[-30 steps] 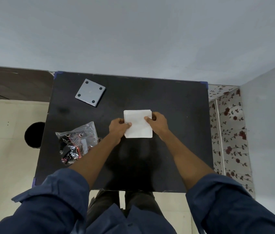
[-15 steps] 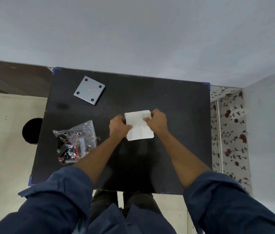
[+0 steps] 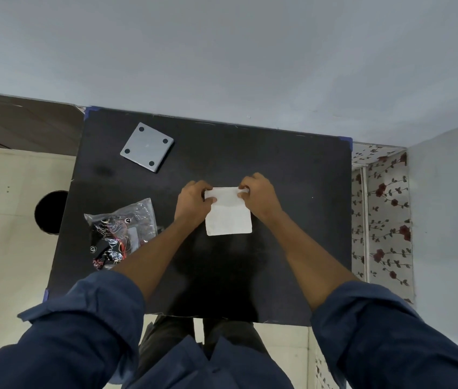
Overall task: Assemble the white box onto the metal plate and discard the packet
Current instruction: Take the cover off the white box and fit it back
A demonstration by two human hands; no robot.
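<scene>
A flat white packet (image 3: 229, 217) is held over the middle of the black table (image 3: 292, 192). My left hand (image 3: 192, 202) pinches its top left corner and my right hand (image 3: 260, 196) pinches its top right corner, both at the far edge. The grey square metal plate (image 3: 147, 146), with dark holes at its corners, lies flat at the table's far left, apart from both hands. I cannot tell what the packet contains.
A clear plastic bag (image 3: 121, 231) of black parts and red wires lies at the table's left. A dark round hole (image 3: 51, 211) is in the floor to the left. A flowered surface (image 3: 382, 214) borders the table's right edge, and a wall stands behind.
Both hands slid from the packet's sides up to its far corners, and the packet lifted and tilted slightly. The plate and the plastic bag stayed put.
</scene>
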